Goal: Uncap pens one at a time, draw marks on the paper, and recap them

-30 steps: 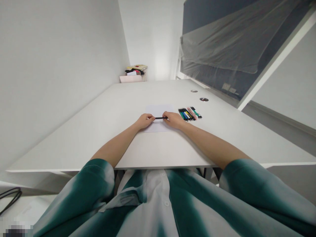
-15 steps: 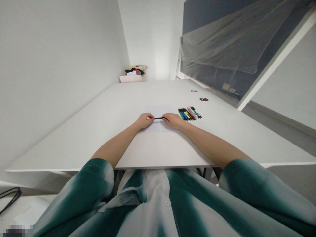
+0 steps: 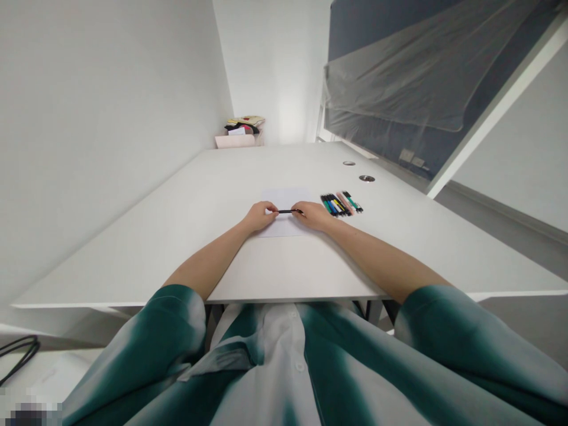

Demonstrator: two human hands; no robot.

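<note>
A slim black pen point(image 3: 285, 211) lies level between my two hands, just above a sheet of white paper point(image 3: 284, 229). My left hand point(image 3: 260, 217) pinches its left end between thumb and fingers. At the other end, my right hand point(image 3: 312, 216) grips the pen, and the fingers partly cover it. Both hands rest over the paper's sides. Close to the right hand, several pens and markers point(image 3: 341, 204) lie side by side in a row, in black, green, blue, yellow and pink.
The white table point(image 3: 177, 236) has two round cable grommets point(image 3: 367, 178) at right. A pale pink box point(image 3: 235, 141) with cloth-like items stands at the far left corner. A dark panel under plastic film point(image 3: 399, 77) leans along the right side. Black cables point(image 3: 20, 352) are at lower left.
The pen's right end shows a little differently at my right fingers, where the dark curve has become straighter. Both hands stay almost in place.
</note>
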